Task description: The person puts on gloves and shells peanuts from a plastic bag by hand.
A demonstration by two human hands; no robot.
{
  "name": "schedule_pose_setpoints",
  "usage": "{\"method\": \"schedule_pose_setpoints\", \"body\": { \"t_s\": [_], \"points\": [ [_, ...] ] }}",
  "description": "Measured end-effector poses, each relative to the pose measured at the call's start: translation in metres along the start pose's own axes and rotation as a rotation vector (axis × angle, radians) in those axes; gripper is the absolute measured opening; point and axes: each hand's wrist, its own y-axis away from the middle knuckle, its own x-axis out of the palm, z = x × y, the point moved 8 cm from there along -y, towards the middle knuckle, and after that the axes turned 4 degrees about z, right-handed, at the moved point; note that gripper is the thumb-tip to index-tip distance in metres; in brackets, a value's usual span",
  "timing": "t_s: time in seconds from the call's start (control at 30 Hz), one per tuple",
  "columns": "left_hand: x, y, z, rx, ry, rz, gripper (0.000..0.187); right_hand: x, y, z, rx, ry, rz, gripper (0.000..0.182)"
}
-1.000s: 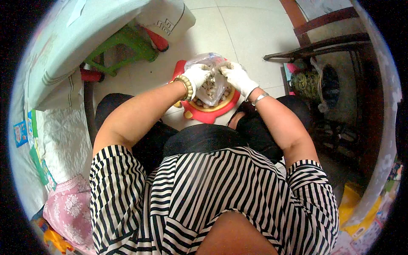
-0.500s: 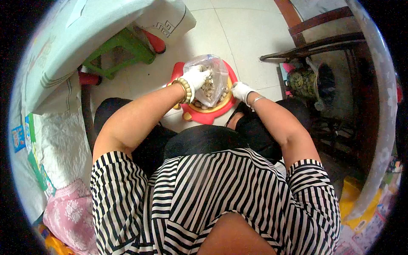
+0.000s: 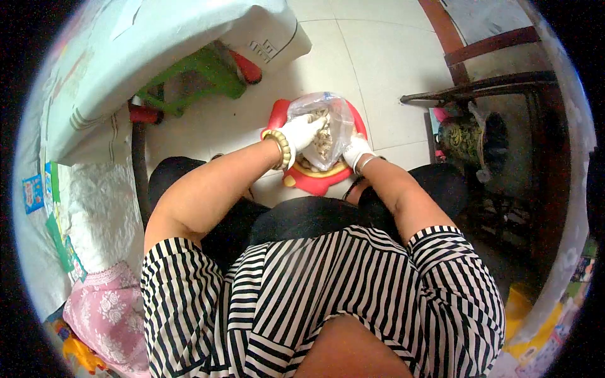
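Note:
A clear plastic bag (image 3: 340, 123) with pale, small pieces (image 3: 324, 142) in it rests on a red and yellow stool (image 3: 312, 183). My left hand (image 3: 304, 133), in a white glove with a beaded bracelet at the wrist, is at the bag's left side, its fingers closed at the opening over the pieces. What it grips is too small to make out. My right hand (image 3: 357, 148), also gloved in white, touches the bag's lower right side with its fingers bent; the fingertips are partly hidden. More round pieces lie on the stool under the bag.
A green stool (image 3: 201, 79) stands under a cloth-covered table (image 3: 183, 38) at the upper left. A dark wooden rack (image 3: 535, 138) with a bag of greenish stuff (image 3: 463, 140) is on the right. Pink patterned cloth (image 3: 107, 309) lies at the lower left.
My right hand has moved left from beside the stool to the bag's side. My left hand stays at the bag's opening. The whole view has shifted slightly.

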Motion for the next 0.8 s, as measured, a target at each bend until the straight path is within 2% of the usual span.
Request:
{"method": "schedule_pose_setpoints", "body": {
  "t_s": [0.07, 0.1, 0.23, 0.3, 0.33, 0.4, 0.43, 0.47, 0.53, 0.57, 0.6, 0.63, 0.67, 0.7, 0.73, 0.8],
  "points": [
    [0.001, -0.008, 0.007, 0.012, -0.029, 0.017, 0.047, 0.009, 0.002, -0.003, 0.089, -0.055, 0.098, 0.030],
    [0.003, -0.010, 0.007, 0.022, 0.021, 0.025, 0.045, 0.006, 0.004, 0.004, -0.001, -0.104, 0.038, 0.030],
    [0.006, 0.000, -0.010, 0.011, 0.019, 0.051, 0.045, -0.001, 0.009, 0.002, 0.082, -0.184, 0.075, 0.030],
    [0.009, -0.011, -0.002, -0.024, -0.057, 0.116, 0.056, 0.010, 0.011, 0.005, 0.001, 0.181, 0.406, 0.032],
    [0.008, -0.015, 0.001, -0.012, -0.058, 0.122, 0.056, 0.008, 0.010, 0.010, -0.108, 0.217, 0.492, 0.028],
    [0.002, -0.028, 0.010, 0.075, -0.195, 0.045, 0.052, -0.038, 0.035, 0.023, 0.109, -0.201, 0.765, 0.027],
    [0.001, -0.037, 0.016, 0.126, -0.183, -0.009, 0.040, -0.041, 0.034, 0.025, -0.151, -0.331, 0.759, 0.025],
    [0.003, -0.032, 0.010, 0.135, -0.181, -0.004, 0.040, -0.043, 0.038, 0.008, 0.181, -0.692, 0.701, 0.023],
    [0.006, -0.018, 0.002, 0.058, -0.034, 0.048, 0.037, -0.069, 0.047, 0.032, 0.062, -1.438, 0.675, 0.020],
    [0.007, -0.017, 0.001, 0.064, -0.042, 0.057, 0.034, -0.087, 0.057, 0.048, 0.060, -1.431, 0.672, 0.020],
    [0.008, -0.008, -0.006, 0.071, -0.041, 0.054, 0.034, -0.113, 0.066, 0.064, 0.203, -1.581, 0.542, 0.017],
    [0.017, 0.004, -0.012, 0.015, 0.115, 0.132, 0.033, -0.124, 0.071, 0.067, 0.348, -1.726, 0.404, 0.014],
    [0.024, 0.013, -0.013, -0.041, 0.269, 0.209, 0.033, -0.122, 0.070, 0.068, 0.344, -1.727, 0.404, 0.014],
    [0.027, 0.011, -0.017, 0.049, 0.262, 0.252, 0.038, -0.119, 0.068, 0.073, 0.292, -1.828, 0.420, 0.015],
    [0.026, 0.013, -0.018, 0.044, 0.259, 0.248, 0.038, -0.117, 0.066, 0.077, 0.239, -1.931, 0.440, 0.016],
    [0.022, 0.023, -0.039, 0.236, 0.131, 0.232, 0.046, -0.118, 0.064, 0.082, 0.243, -1.958, 0.409, 0.018]
  ]
}}
